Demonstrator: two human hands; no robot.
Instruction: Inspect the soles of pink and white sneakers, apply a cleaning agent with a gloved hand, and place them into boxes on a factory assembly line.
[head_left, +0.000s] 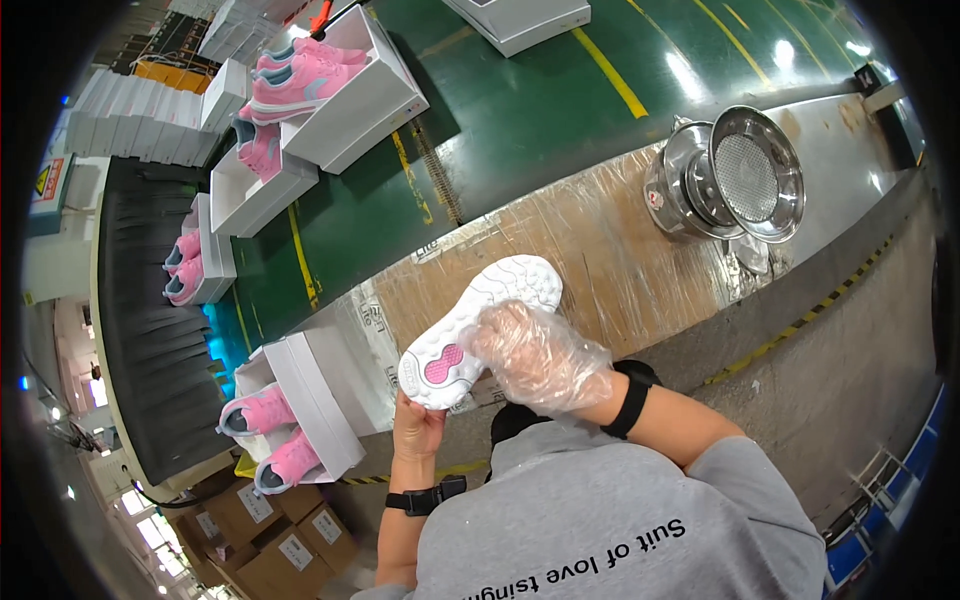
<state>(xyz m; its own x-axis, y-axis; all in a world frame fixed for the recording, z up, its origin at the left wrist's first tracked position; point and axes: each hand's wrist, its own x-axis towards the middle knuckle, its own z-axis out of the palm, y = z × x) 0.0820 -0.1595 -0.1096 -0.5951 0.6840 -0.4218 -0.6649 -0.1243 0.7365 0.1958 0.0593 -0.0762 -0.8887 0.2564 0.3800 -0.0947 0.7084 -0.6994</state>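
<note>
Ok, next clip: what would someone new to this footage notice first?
Probably the white-soled shoe with a pink patch, held sole-up at the centre between the bare left hand and the right hand, which wears a clear plastic glove. Next, the open white boxes of pink sneakers riding the green conveyor belt at upper left. A shiny round metal device sits on the plastic-wrapped brown bench at right.

Shoe (478, 330) sole-up between both hands, left hand (418, 425) under its heel, right hand (540, 355) on its right side, over the tabletop (620, 250). Open box (310, 400) with two shoes left of hands. Metal fan (725, 180) far right on tabletop. Conveyor (500, 110) behind, carrying more boxes.
</note>
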